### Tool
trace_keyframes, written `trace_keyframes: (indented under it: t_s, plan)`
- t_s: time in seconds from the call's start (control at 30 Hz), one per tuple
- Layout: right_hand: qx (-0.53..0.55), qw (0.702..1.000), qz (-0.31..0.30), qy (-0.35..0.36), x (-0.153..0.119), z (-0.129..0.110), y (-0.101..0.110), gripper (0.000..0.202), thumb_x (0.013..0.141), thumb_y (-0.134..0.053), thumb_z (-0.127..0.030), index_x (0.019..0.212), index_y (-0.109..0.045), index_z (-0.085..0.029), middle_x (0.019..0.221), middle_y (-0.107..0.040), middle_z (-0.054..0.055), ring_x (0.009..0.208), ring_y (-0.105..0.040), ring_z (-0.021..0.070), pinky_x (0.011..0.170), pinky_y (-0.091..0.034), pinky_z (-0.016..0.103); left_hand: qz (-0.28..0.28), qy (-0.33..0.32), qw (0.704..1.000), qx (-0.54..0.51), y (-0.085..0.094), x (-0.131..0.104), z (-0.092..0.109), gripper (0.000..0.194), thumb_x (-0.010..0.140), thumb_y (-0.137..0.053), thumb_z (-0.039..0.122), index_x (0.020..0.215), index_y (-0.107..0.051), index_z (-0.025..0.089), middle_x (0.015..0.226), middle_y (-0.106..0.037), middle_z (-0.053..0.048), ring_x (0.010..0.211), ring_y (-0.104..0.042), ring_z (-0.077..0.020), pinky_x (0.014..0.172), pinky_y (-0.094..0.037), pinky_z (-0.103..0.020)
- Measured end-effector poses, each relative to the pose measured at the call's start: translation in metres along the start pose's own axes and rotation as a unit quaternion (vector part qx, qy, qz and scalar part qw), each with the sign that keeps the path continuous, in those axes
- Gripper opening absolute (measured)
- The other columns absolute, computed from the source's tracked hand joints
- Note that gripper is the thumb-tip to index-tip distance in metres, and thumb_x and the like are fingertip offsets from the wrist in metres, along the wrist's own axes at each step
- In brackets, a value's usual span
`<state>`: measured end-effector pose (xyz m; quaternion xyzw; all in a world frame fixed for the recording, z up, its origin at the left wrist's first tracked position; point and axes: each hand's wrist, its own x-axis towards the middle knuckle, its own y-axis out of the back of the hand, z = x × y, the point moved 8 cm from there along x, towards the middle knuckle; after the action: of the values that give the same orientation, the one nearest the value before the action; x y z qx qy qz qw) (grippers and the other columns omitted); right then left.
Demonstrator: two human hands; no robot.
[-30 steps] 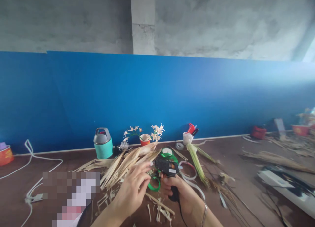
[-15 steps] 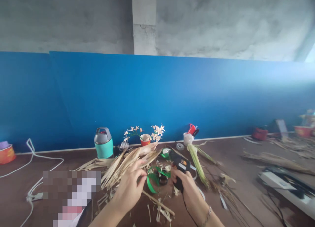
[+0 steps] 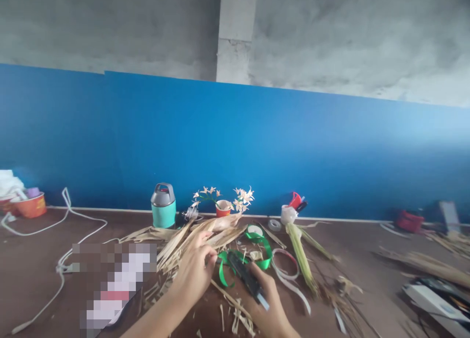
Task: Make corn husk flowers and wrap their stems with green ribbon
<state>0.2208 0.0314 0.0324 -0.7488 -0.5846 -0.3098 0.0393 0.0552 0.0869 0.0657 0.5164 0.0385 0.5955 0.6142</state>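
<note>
My right hand (image 3: pixel 266 296) is wrapped round a black glue gun (image 3: pixel 245 275), whose front end points up and left toward my left hand. My left hand (image 3: pixel 196 269) has thumb and forefinger pinched at the end of a green ribbon (image 3: pixel 263 263); whether anything else is between the fingertips is too small to tell. The ribbon curls behind and below the gun and runs back to its roll (image 3: pixel 254 230). Pale dried husks (image 3: pixel 176 242) lie just behind and beside my left hand. Husk scraps (image 3: pixel 240 318) are scattered between my forearms.
A teal flask (image 3: pixel 163 213), a red cup (image 3: pixel 223 209) by pale flowers (image 3: pixel 244 198), and a white holder (image 3: pixel 289 214) with red-handled scissors stand along the blue panel. Green stalks (image 3: pixel 301 259) and a white strip (image 3: pixel 293 286) lie right; a white cord (image 3: pixel 84 237) lies left.
The glue gun has swung left across the ribbon, its front end now nearer my left hand. My left hand keeps its pinch. The view has shifted slightly, and more ribbon and the white strip show.
</note>
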Motion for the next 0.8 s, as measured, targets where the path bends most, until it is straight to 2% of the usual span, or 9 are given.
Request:
trace_keyframes:
  t_s: [0.03, 0.1, 0.3, 0.57, 0.8]
  plan:
    - [-0.016, 0.999, -0.035, 0.008, 0.0001, -0.0030, -0.0054, 0.012, 0.073, -0.065, -0.028, 0.073, -0.060, -0.017, 0.060, -0.059, 0.000, 0.053, -0.053, 0.0147, 0.049, -0.044, 0.022, -0.006, 0.011, 1.000, -0.009, -0.0018, -0.0001, -0.0017, 0.017, 0.080, -0.051, 0.012, 0.071, -0.064, 0.019, 0.124, -0.055, -0.016, 0.108, -0.059, -0.0293, 0.085, -0.052, -0.043]
    - [-0.047, 0.996, -0.068, 0.013, 0.0006, -0.0062, -0.0098, 0.009, 0.074, -0.063, -0.025, 0.072, -0.058, -0.017, 0.060, -0.057, 0.000, 0.054, -0.050, 0.0136, 0.050, -0.042, 0.021, -0.011, 0.023, 0.999, -0.024, -0.0035, 0.0001, -0.0032, 0.018, 0.079, -0.051, 0.009, 0.072, -0.064, 0.019, 0.123, -0.056, -0.016, 0.106, -0.061, -0.0284, 0.084, -0.052, -0.042]
    - [-0.093, 0.992, -0.081, 0.015, 0.0018, -0.0062, -0.0116, 0.005, 0.073, -0.059, -0.018, 0.071, -0.054, -0.017, 0.062, -0.056, -0.001, 0.055, -0.050, 0.0130, 0.052, -0.040, 0.020, 0.002, 0.018, 0.999, -0.047, -0.0020, 0.0012, 0.0010, 0.021, 0.077, -0.052, 0.004, 0.068, -0.062, 0.019, 0.117, -0.060, -0.014, 0.104, -0.063, -0.0281, 0.083, -0.052, -0.041]
    - [-0.116, 0.988, -0.103, 0.013, 0.0022, -0.0064, -0.0138, 0.008, 0.074, -0.059, -0.020, 0.071, -0.051, -0.018, 0.064, -0.058, 0.000, 0.057, -0.052, 0.0138, 0.053, -0.040, 0.021, 0.001, 0.018, 0.999, -0.048, -0.0029, 0.0004, 0.0023, 0.022, 0.079, -0.050, 0.003, 0.070, -0.063, 0.020, 0.117, -0.060, -0.013, 0.096, -0.066, -0.0256, 0.079, -0.053, -0.037]
    - [-0.139, 0.986, -0.078, 0.055, 0.0007, -0.0101, -0.0109, 0.005, 0.074, -0.057, -0.021, 0.072, -0.052, -0.018, 0.062, -0.059, 0.000, 0.054, -0.053, 0.0138, 0.052, -0.041, 0.020, 0.010, 0.004, 0.999, -0.050, -0.0006, -0.0005, 0.0047, 0.022, 0.078, -0.050, 0.003, 0.070, -0.063, 0.019, 0.115, -0.060, -0.013, 0.099, -0.065, -0.0267, 0.081, -0.052, -0.038]
